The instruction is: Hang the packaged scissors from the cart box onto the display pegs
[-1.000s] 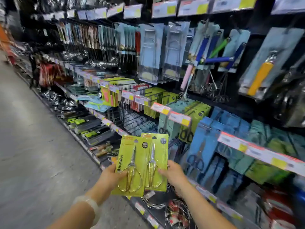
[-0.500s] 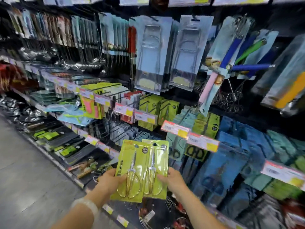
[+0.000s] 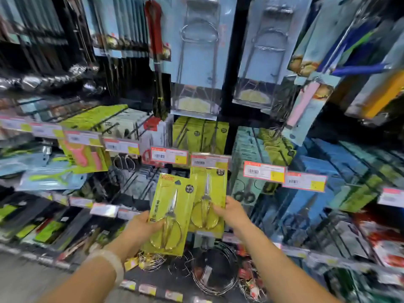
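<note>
Two yellow-green carded packs of gold-handled scissors are held up before the display. My left hand (image 3: 140,226) grips the lower pack (image 3: 172,206) by its left edge. My right hand (image 3: 232,212) grips the higher pack (image 3: 207,193) by its right edge; its top reaches the price tag (image 3: 208,161) at a peg's end. Behind that tag, matching green packs (image 3: 196,133) hang on pegs. The two held packs sit side by side, slightly apart. The cart box is out of view.
Rows of pegs with price tags run left to right; teal and blue scissor packs (image 3: 317,162) hang at the right. Large blue-carded wire tools (image 3: 196,53) hang above. Wire racks (image 3: 214,272) lie on the bottom shelf beneath my hands. Floor shows at lower left.
The view has moved closer to the shelf. Both packs have risen; the right-hand pack now sits higher than the left and has separated from it, reaching the price tag.
</note>
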{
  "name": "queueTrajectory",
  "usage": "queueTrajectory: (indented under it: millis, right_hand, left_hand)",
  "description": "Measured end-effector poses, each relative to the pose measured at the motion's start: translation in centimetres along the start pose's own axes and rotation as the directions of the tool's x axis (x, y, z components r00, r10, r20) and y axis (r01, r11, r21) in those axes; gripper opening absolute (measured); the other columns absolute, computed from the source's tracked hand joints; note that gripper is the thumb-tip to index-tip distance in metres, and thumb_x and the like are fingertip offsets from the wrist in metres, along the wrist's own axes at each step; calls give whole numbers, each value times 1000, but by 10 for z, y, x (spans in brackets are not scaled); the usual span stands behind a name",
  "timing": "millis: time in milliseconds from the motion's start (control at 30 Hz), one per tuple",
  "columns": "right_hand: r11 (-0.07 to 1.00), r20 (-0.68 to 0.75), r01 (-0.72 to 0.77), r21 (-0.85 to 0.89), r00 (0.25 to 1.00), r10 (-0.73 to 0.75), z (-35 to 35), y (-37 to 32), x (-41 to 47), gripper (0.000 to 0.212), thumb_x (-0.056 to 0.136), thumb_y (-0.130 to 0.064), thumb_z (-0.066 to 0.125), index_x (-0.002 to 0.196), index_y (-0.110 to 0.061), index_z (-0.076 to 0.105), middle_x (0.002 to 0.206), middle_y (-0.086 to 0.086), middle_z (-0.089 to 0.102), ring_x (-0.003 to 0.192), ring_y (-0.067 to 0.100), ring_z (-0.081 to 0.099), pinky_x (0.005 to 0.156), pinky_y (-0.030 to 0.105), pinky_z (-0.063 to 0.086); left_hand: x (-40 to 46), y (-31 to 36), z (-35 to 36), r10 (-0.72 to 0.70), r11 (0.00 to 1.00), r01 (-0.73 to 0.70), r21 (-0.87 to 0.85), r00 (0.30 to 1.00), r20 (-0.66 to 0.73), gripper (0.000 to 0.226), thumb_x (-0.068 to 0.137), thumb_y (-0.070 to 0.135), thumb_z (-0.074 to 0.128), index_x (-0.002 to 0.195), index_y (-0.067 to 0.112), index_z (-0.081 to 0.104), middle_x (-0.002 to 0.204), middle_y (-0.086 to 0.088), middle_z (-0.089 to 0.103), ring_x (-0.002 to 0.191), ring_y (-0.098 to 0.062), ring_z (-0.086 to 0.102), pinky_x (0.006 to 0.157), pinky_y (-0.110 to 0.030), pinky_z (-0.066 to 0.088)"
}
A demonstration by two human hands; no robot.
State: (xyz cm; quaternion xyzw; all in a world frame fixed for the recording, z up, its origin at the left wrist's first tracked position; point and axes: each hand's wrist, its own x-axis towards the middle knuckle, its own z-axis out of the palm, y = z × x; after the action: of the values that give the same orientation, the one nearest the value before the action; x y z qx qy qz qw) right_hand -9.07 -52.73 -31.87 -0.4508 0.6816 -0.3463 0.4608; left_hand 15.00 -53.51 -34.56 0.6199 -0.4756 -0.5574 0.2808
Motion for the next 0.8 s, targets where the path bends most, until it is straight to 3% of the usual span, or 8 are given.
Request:
queueTrajectory:
  millis: [100,267,367,433,533,633,733,800]
  right_hand:
    - [1000,-30,8,-10,1000,-8,-2,-4,2,28,88,-11,62,116,-7,57,111,8,67,101,24,64,93,40,51]
    - [999,-42,41,6,998,-40,0,-3,4,20,90,-16,59,110,-12,56,115,12,64,107,29,60,98,45,48]
    - [998,-81,47,45,996,-43,-2,8,22,60,82,-37,65,133,-13,45,135,9,53,121,27,53,104,50,42]
    - [995,-79,38,90,996,-31,-5,19,36,70,81,-39,65,140,-15,37,144,6,44,129,25,46,108,50,38]
    - [999,-54,-6,41,999,8,3,2,22,46,90,-24,59,129,-6,44,127,3,52,119,21,50,106,41,40]
    - [1000,-44,-11,-15,999,10,9,9,27,26,92,-22,56,112,-9,46,107,-2,49,105,18,46,93,34,40]
    - [1000,-37,25,-3,999,-25,13,9,29,11,93,-21,54,92,-17,45,98,-4,50,95,17,47,89,35,42]
    - [998,-46,30,64,999,-27,15,9,32,14,94,-21,53,107,-17,50,116,1,54,102,18,52,91,36,44]
  left_hand:
    - [13,-2,-5,2,1000,-3,10,999,44,25,84,19,69,107,14,65,103,-6,72,99,-26,65,96,-49,49]
    - [23,8,1,15,1000,-15,-6,995,96,11,86,18,66,95,24,62,100,0,69,98,-21,63,91,-36,48]
    - [28,8,4,2,1000,1,-23,991,134,14,89,13,62,100,20,59,105,-1,66,102,-22,59,97,-40,45]
    - [34,4,4,-17,1000,20,-22,989,147,25,89,14,61,113,14,57,115,-4,64,112,-26,56,106,-48,39]
    - [41,-7,3,-22,999,28,-28,984,176,49,84,20,67,129,11,51,129,-9,59,121,-30,53,106,-55,38]
    - [62,-28,1,-8,999,15,-36,981,193,75,72,31,72,138,13,41,141,-11,48,128,-33,47,105,-56,38]
    - [51,-18,-1,-30,998,39,-40,979,203,65,79,26,69,137,13,41,140,-11,49,127,-32,48,106,-56,37]
    - [41,-6,-2,-33,998,43,-42,978,206,48,86,20,64,130,13,49,130,-8,58,120,-29,54,106,-54,38]
